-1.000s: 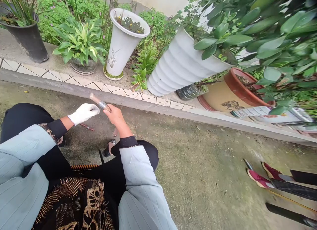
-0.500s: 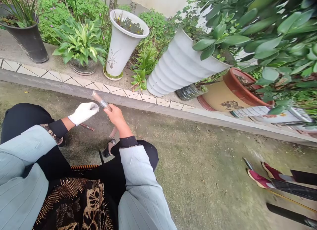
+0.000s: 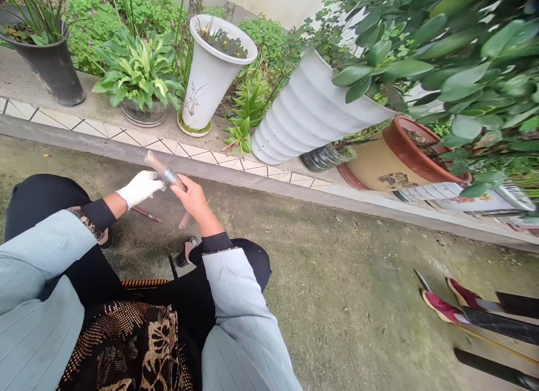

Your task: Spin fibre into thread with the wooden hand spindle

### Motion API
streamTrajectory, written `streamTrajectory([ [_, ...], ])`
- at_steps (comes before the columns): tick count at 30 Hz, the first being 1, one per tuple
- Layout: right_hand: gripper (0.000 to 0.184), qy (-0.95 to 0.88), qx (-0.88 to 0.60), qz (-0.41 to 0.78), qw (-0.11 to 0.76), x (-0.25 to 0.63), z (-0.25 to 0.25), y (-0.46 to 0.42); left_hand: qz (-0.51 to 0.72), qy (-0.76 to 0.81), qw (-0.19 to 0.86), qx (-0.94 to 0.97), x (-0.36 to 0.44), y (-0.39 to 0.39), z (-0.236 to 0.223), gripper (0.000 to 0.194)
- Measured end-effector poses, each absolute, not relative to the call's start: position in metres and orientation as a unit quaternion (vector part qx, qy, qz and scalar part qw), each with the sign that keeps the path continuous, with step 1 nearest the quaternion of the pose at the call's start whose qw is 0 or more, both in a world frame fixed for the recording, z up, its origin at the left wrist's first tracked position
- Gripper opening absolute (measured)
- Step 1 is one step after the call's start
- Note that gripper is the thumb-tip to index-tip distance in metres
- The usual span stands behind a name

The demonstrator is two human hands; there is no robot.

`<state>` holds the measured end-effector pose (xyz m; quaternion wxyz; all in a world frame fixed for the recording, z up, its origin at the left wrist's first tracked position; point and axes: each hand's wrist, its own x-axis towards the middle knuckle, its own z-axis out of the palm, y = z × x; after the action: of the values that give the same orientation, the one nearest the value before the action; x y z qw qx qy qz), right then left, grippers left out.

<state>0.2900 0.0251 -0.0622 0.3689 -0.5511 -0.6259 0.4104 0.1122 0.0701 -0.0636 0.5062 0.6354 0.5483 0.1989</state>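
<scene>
My right hand (image 3: 192, 197), bare, is closed round a reddish-brown wooden stick (image 3: 162, 170) with a metal band wound about it; the stick slants up to the left and its lower end shows below the hand. My left hand (image 3: 141, 188), in a white glove, is curled with its fingertips against the stick at the metal band. Both hands are held above the mossy concrete ground (image 3: 337, 267), in front of my knees. A second thin reddish stick (image 3: 145, 214) lies on the ground under the left hand.
A tiled kerb (image 3: 236, 168) runs across ahead. Behind it stand a black pot (image 3: 50, 65), a leafy plant, a tall white vase pot (image 3: 208, 71), a ribbed white pot (image 3: 307, 110) and a brown pot (image 3: 391, 161). Another person's red shoes (image 3: 446, 301) are at the right.
Both hands and the stick have shifted slightly left and up in the picture, and the stick's upper end has swung further left. The grip has not changed.
</scene>
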Motion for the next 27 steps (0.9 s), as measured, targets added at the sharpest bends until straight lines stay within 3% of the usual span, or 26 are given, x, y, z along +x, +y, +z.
streamTrajectory([
  [4,0.041,-0.624,-0.538,0.441,0.355,0.291,-0.063,0.026,0.116,0.481,0.416,0.763,0.104,0.075,-0.055,0.022],
  [9,0.031,-0.514,-0.53,0.552,0.389,0.292,-0.065,0.03,0.126,0.356,0.432,0.819,0.1,0.07,-0.047,0.033],
  [13,0.02,-0.435,-0.51,0.605,0.429,0.292,-0.062,0.03,0.188,0.399,0.368,0.819,0.1,0.065,-0.052,0.036],
  [22,0.007,-0.414,-0.586,0.594,0.363,0.289,-0.065,0.03,0.159,0.469,0.154,0.855,0.107,0.057,-0.067,0.04],
  [27,0.008,-0.42,-0.603,0.567,0.371,0.285,-0.066,0.031,0.183,0.526,0.148,0.818,0.113,0.051,-0.066,0.033],
])
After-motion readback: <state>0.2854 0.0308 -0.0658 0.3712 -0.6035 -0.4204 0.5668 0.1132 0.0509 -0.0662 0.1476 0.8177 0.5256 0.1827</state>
